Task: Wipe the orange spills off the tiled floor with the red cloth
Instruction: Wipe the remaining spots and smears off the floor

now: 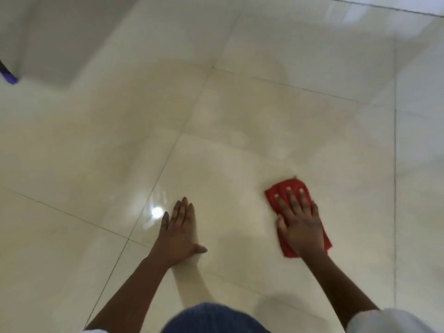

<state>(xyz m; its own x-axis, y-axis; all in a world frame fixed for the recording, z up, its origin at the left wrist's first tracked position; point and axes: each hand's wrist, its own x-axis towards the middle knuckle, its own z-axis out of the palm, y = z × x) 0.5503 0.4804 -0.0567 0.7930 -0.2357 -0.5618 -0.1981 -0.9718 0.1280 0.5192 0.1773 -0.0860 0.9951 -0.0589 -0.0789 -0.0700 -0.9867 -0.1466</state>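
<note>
Wiping step in hand: right hand (300, 224) presses flat, fingers spread, on the crumpled red cloth (292, 188) against the glossy cream tiled floor (240, 104), left hand (179, 233) braced palm-down, empty; no orange spill discernible, so next likely another sweeping pass.

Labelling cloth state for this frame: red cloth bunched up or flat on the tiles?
Flat. The red cloth lies pressed to the tiled floor under the right hand, fingers spread; creases show, fold count cannot tell.
</note>
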